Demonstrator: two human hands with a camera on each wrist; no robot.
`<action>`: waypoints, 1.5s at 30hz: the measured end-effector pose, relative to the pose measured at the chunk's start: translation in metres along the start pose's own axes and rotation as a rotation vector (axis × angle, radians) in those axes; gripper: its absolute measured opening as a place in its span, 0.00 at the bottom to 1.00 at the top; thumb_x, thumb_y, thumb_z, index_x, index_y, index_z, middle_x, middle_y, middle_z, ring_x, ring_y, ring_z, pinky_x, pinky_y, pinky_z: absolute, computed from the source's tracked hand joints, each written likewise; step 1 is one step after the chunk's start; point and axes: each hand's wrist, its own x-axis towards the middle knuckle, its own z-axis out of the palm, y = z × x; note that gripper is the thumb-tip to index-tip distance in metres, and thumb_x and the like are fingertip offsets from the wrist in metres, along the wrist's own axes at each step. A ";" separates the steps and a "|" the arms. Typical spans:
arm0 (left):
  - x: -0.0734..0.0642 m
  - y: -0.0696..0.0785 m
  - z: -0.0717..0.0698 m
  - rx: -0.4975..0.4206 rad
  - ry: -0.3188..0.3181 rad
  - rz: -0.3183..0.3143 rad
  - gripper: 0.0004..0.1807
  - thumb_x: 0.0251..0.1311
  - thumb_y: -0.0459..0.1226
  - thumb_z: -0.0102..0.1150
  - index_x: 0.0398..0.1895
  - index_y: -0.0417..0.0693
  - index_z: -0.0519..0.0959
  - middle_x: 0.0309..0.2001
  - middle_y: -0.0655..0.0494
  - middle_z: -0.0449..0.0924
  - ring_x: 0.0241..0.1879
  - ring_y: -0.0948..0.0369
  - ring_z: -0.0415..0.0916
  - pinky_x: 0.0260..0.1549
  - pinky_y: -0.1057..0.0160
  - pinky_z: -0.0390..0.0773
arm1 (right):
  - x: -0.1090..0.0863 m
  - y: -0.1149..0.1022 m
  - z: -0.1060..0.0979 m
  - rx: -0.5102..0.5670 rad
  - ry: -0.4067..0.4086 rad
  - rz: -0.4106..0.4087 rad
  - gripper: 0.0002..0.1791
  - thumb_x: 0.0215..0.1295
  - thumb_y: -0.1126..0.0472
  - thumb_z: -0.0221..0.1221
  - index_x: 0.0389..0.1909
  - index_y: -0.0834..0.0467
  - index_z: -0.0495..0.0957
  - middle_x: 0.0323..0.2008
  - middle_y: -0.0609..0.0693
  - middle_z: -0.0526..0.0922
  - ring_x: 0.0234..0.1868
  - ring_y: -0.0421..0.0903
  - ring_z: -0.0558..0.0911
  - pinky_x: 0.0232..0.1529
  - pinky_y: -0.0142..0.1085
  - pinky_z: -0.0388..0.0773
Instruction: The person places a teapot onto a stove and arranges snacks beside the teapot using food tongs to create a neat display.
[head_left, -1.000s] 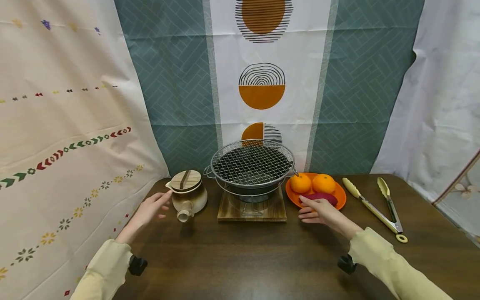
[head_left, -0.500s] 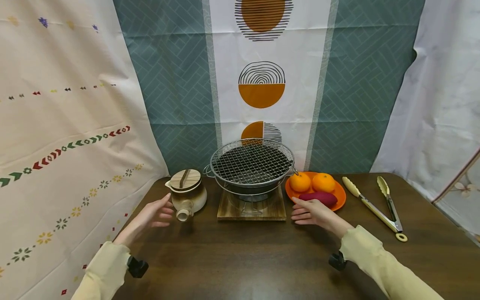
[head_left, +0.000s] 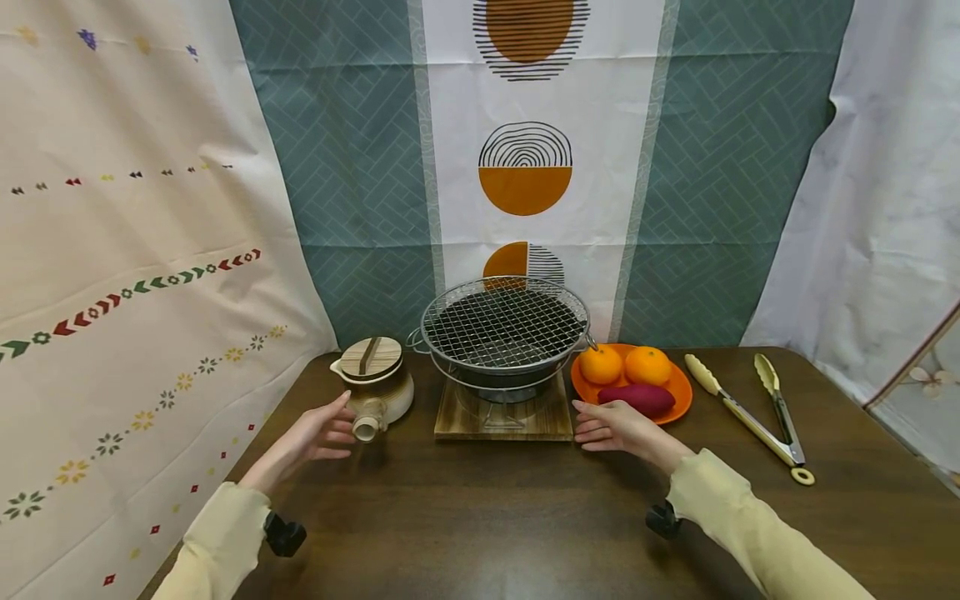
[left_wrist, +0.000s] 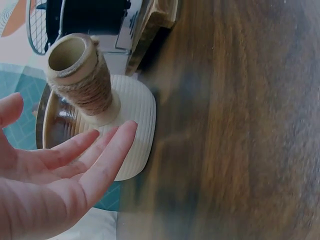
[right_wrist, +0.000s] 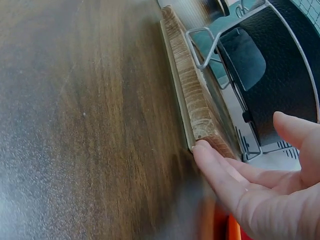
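My left hand [head_left: 321, 432] hovers beside a lidded clay teapot [head_left: 395, 397] with a wooden lid. Its fingers are loosely bent and hold nothing; in the left wrist view they lie in front of the pot's body, just below the twine-wrapped handle [left_wrist: 87, 92]. Whether they touch the pot I cannot tell. My right hand [head_left: 617, 425], relaxed and holding nothing, is by the right front corner of a wooden board [head_left: 459, 423]. In the right wrist view its fingertips [right_wrist: 202, 147] appear at the board's end. A round tabletop grill [head_left: 506, 333] with a wire mesh stands on that board.
Behind the right hand, an orange plate [head_left: 682, 398] bears two oranges [head_left: 648, 367] and a purple sweet potato [head_left: 639, 400]. Spread tongs [head_left: 757, 425] lie further right on the brown table [head_left: 480, 517]. Patterned cloths [head_left: 360, 167] hang behind and at both sides.
My right hand has shifted left, from before the sweet potato to the board's corner. My left hand has come slightly nearer me and to the right. The objects stay in place.
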 end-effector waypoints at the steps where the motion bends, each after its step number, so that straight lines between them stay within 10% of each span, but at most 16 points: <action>1: 0.000 -0.001 0.001 -0.005 -0.003 -0.001 0.39 0.65 0.55 0.38 0.57 0.24 0.57 0.43 0.40 0.70 0.38 0.52 0.73 0.40 0.48 0.76 | 0.001 0.000 0.001 -0.005 -0.001 0.003 0.34 0.67 0.50 0.49 0.53 0.80 0.59 0.40 0.65 0.76 0.43 0.59 0.77 0.44 0.47 0.75; 21: 0.007 -0.008 0.007 -0.160 -0.093 -0.054 0.38 0.65 0.56 0.39 0.56 0.26 0.53 0.40 0.44 0.72 0.46 0.41 0.70 0.42 0.47 0.74 | 0.011 0.001 0.012 0.001 0.011 0.059 0.25 0.66 0.56 0.52 0.48 0.76 0.65 0.35 0.65 0.75 0.38 0.58 0.79 0.41 0.47 0.76; 28: 0.009 -0.008 0.007 -0.300 -0.144 -0.071 0.28 0.66 0.53 0.40 0.47 0.33 0.59 0.39 0.44 0.72 0.45 0.42 0.70 0.47 0.47 0.71 | 0.012 0.000 0.013 -0.013 -0.003 0.044 0.24 0.66 0.59 0.52 0.52 0.77 0.65 0.35 0.66 0.74 0.37 0.58 0.80 0.40 0.47 0.76; 36: 0.017 -0.013 0.005 -0.514 -0.224 -0.123 0.35 0.67 0.50 0.41 0.58 0.26 0.48 0.42 0.39 0.71 0.45 0.45 0.71 0.51 0.51 0.68 | 0.017 -0.001 0.015 -0.032 0.064 0.073 0.21 0.65 0.60 0.55 0.45 0.77 0.68 0.34 0.65 0.77 0.34 0.57 0.81 0.36 0.45 0.78; 45: 0.024 -0.015 0.004 -0.698 -0.263 -0.167 0.18 0.68 0.42 0.43 0.48 0.34 0.61 0.42 0.40 0.71 0.43 0.49 0.73 0.53 0.54 0.65 | 0.017 -0.003 0.015 -0.024 0.032 0.073 0.17 0.64 0.63 0.55 0.42 0.77 0.70 0.30 0.65 0.78 0.33 0.56 0.81 0.37 0.45 0.78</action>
